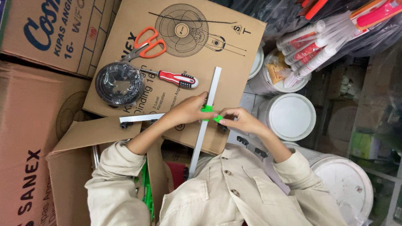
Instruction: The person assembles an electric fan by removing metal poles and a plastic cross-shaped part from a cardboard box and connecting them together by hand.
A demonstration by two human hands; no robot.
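Head view, looking straight down on a work surface made of a flat cardboard carton [234,50] printed with a line drawing of a fan; no bench is visible. More brown cartons [29,138] lie beside it and past its far left corner, one with an open flap at the carton's near left corner. Beyond the carton's right edge stand white lidded buckets [292,116], with a bundle of white sealant tubes [312,46] in clear wrap lying above them. Dark plastic sheeting fills the far right of the room.

On the carton, near its far left corner, lie orange-handled scissors [146,44]. Just below them rests a coil of black cable [119,83] in clear film, touching the carton's left edge. A red-and-black-handled screwdriver [176,78] lies just right of the coil.

Two white flat bars [208,113] form a cross over the carton's near edge: one runs from mid-carton toward the person's chest, the other extends left past the carton's near left corner. A green plastic piece [211,113] sits at their crossing.

The left hand [188,111] is curled closed around the crossing, fingers pinching the green piece against the bars. The right hand [238,119] is likewise closed, its fingertips gripping the green piece's right end. Both sleeves are beige.
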